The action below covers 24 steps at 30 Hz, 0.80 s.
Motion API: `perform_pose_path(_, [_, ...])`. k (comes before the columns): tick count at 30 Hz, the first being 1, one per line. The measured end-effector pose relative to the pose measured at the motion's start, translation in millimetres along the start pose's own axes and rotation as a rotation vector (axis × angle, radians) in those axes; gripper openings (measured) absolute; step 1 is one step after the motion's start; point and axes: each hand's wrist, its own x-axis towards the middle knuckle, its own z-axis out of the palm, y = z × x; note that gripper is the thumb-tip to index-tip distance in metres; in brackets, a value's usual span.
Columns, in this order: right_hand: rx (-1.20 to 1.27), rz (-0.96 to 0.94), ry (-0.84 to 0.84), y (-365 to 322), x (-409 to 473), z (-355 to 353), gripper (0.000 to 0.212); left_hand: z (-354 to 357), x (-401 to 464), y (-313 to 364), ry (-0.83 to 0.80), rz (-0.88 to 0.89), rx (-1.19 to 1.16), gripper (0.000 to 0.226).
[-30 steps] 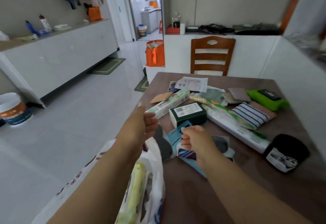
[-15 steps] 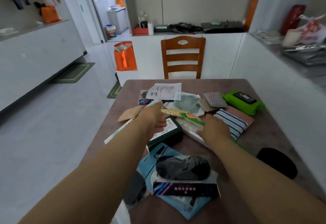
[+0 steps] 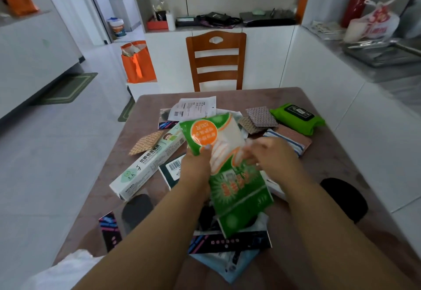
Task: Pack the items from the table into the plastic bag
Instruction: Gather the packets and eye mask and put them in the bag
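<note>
A green and white plastic packet [image 3: 227, 166] with an orange round label is lifted above the brown table [image 3: 330, 164], tilted toward me. My left hand [image 3: 197, 164] grips its left edge and my right hand [image 3: 271, 155] holds its right side, blurred. Under it lie a long white box [image 3: 148, 166], a dark green box [image 3: 172, 171] and sock packs [image 3: 227, 244]. A corner of the white plastic bag [image 3: 68, 269] shows at the lower left, off the table's near edge.
Farther back on the table lie a green wipes pack [image 3: 296, 118], a striped cloth [image 3: 293, 139], woven pads [image 3: 259, 117] and a paper slip [image 3: 193, 108]. A black pouch [image 3: 348, 196] sits at the right edge. A wooden chair [image 3: 216, 61] stands behind the table.
Both hands reached into the pile and lifted the green and white packet off the table. The view swung from the bag at the left toward the table's middle.
</note>
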Motion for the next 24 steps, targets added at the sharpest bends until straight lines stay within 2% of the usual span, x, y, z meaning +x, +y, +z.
perform_pose_path(2, [0.1,0.197,0.176,30,4,-11,0.028,-13,-5,16,0.016,0.085,-0.021,0.014])
perform_pose_path(3, [0.085,0.34,0.192,44,4,-10,0.033,-21,-7,26,0.028,0.125,-0.028,0.012])
perform_pose_path(5, [-0.147,0.546,0.023,71,-6,9,0.051,-37,-10,42,0.056,0.177,-0.048,0.011])
perform_pose_path(7, [-0.292,0.595,-0.144,87,-24,37,0.065,-53,-15,50,0.062,0.207,-0.065,0.007])
perform_pose_path(11, [-0.127,0.622,-0.113,94,-43,70,0.062,-82,-30,39,0.067,0.066,-0.084,0.015])
perform_pose_path(13, [-0.086,0.651,-0.176,89,-43,74,0.06,-92,-38,30,0.07,-0.007,-0.106,0.019])
perform_pose_path(16, [0.068,0.663,-0.157,80,-43,66,0.064,-102,-50,20,0.073,-0.092,-0.157,0.018])
perform_pose_path(18, [0.221,0.678,-0.125,70,-45,47,0.059,-106,-57,18,0.064,-0.122,-0.187,0.02])
perform_pose_path(20, [0.286,0.607,-0.059,57,-48,24,0.042,-106,-63,16,0.047,-0.144,-0.213,0.022])
perform_pose_path(22, [0.304,0.444,0.042,43,-51,3,0.027,-104,-69,15,0.023,-0.169,-0.212,0.024])
perform_pose_path(24, [0.249,0.271,0.129,27,-55,-11,0.031,-100,-75,14,-0.007,-0.194,-0.199,0.026])
